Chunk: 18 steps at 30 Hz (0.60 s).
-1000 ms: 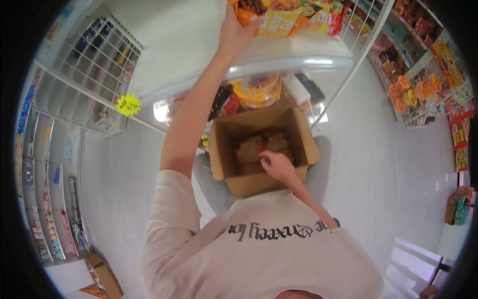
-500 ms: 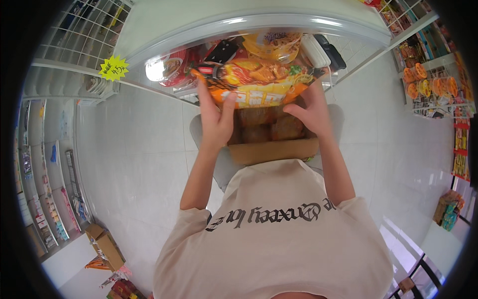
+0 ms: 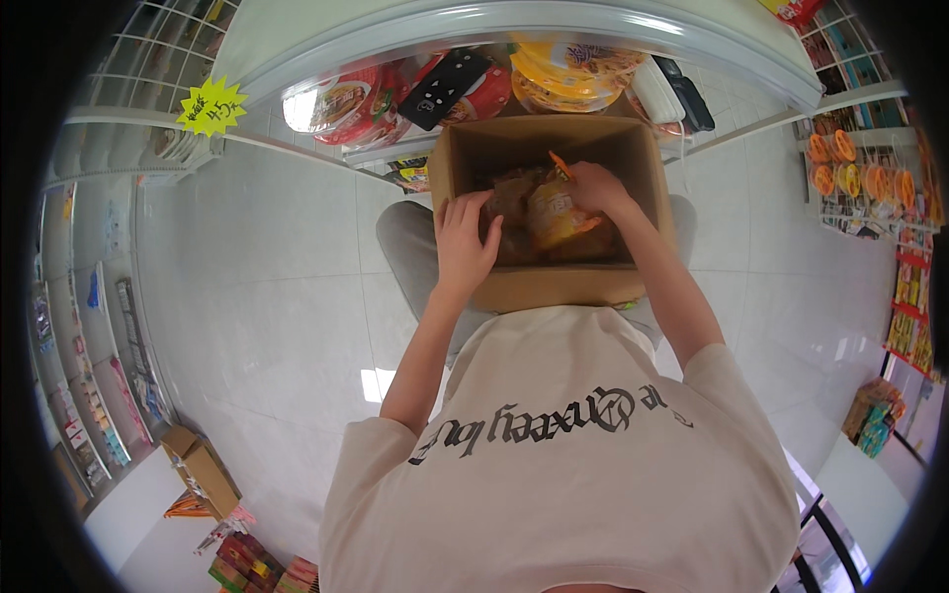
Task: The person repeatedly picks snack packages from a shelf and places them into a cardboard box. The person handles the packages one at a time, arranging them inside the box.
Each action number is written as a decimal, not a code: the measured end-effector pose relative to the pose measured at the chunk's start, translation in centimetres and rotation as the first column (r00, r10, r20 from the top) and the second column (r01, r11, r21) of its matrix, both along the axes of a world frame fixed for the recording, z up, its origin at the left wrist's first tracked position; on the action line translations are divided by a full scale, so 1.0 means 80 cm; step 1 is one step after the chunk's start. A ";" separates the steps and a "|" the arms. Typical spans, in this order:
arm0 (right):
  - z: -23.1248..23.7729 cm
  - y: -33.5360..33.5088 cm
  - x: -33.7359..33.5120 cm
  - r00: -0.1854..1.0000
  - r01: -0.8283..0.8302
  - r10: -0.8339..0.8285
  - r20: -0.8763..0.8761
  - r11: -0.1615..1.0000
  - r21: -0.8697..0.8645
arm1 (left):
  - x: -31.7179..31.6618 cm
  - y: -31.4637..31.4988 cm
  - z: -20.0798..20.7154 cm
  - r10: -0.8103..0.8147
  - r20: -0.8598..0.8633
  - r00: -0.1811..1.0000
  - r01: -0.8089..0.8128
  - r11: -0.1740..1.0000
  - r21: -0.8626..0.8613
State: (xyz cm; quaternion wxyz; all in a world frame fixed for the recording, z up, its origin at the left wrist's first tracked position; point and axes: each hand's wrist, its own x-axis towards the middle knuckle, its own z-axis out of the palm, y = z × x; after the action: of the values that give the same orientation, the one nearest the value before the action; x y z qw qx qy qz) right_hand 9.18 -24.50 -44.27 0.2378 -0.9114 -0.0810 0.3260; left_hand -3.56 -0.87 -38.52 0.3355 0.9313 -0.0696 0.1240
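An open cardboard box rests between my legs, under the shelf edge. Inside it lie brownish clear-wrapped packs and an orange-and-yellow noodle packet. My right hand reaches into the box from the right and grips this packet near its upper end; the fingertips are partly hidden. At the left wall, my left hand lies with fingers apart across the edge, its thumb close to a brownish pack, holding nothing.
Above the box, the shelf holds red bowl packs, yellow round tubs, a black phone-like case and a white box-shaped item. The shelf's curved front edge spans the top. Stocked racks stand right, more shelving left.
Both hands have come down from the shelf front into the box. The noodle packet stretched between them is gone from there; my right hand now grips one in the box. The box tilts more into view.
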 end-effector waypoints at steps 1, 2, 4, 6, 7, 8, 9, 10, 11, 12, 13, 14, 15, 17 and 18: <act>-0.007 0.009 0.013 0.995 -0.077 0.075 -0.069 0.997 -0.021 | 0.000 0.001 -0.001 0.002 0.000 1.000 -0.002 1.000 -0.002; -0.012 0.022 0.024 0.980 -0.151 0.145 -0.140 0.988 -0.036 | 0.000 0.002 -0.002 0.004 -0.003 1.000 -0.004 1.000 -0.011; -0.029 0.044 0.030 0.941 -0.305 0.291 -0.175 0.950 -0.063 | -0.001 0.004 -0.006 0.006 -0.007 1.000 -0.006 1.000 -0.027; -0.052 0.063 0.026 0.890 -0.454 0.443 -0.109 0.885 -0.106 | 0.000 0.004 -0.006 -0.001 0.014 1.000 0.001 1.000 -0.028; -0.050 0.075 0.020 0.912 -0.400 0.389 -0.129 0.913 -0.078 | -0.002 0.005 -0.007 0.005 0.022 1.000 -0.005 1.000 -0.028; -0.044 0.086 0.009 0.931 -0.344 0.333 -0.150 0.938 -0.053 | -0.003 0.006 -0.006 0.007 0.018 1.000 -0.007 0.999 -0.037; -0.038 0.096 0.000 0.945 -0.285 0.276 -0.173 0.958 -0.030 | -0.005 0.008 -0.005 0.009 0.015 1.000 -0.008 0.999 -0.046; -0.042 0.102 -0.005 0.925 -0.353 0.329 -0.190 0.929 -0.113 | -0.005 0.007 -0.004 0.005 0.013 1.000 -0.004 0.998 -0.055; -0.054 0.107 -0.011 0.902 -0.415 0.375 -0.211 0.888 -0.196 | -0.005 0.007 -0.005 0.003 0.017 1.000 -0.002 0.998 -0.055; -0.067 0.109 -0.015 0.901 -0.418 0.375 -0.217 0.885 -0.207 | -0.004 0.006 -0.005 0.000 0.020 1.000 0.001 0.998 -0.055; -0.084 0.111 -0.020 0.899 -0.423 0.377 -0.225 0.880 -0.216 | -0.005 0.007 -0.006 0.000 0.022 1.000 0.002 0.999 -0.054; -0.104 0.110 -0.022 0.919 -0.367 0.331 -0.213 0.917 -0.157 | -0.004 0.006 -0.006 -0.003 0.025 1.000 0.005 0.998 -0.055; -0.122 0.106 -0.023 0.936 -0.321 0.296 -0.193 0.940 -0.117 | -0.003 0.005 -0.007 -0.008 0.029 1.000 0.009 0.998 -0.055; -0.150 0.100 -0.025 0.961 -0.248 0.239 -0.143 0.967 -0.051 | -0.001 0.004 -0.006 -0.018 0.036 0.999 0.020 0.998 -0.057; -0.159 0.095 -0.025 0.971 -0.217 0.213 -0.111 0.976 -0.028 | 0.001 0.003 -0.005 -0.025 0.041 0.999 0.027 0.998 -0.057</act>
State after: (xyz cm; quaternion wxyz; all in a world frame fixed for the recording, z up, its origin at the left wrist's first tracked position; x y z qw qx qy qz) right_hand 7.22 -16.88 -57.01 0.1869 -0.8830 -0.1599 0.3998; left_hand -3.49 -0.66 -38.91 0.3625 0.9175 -0.0847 0.1401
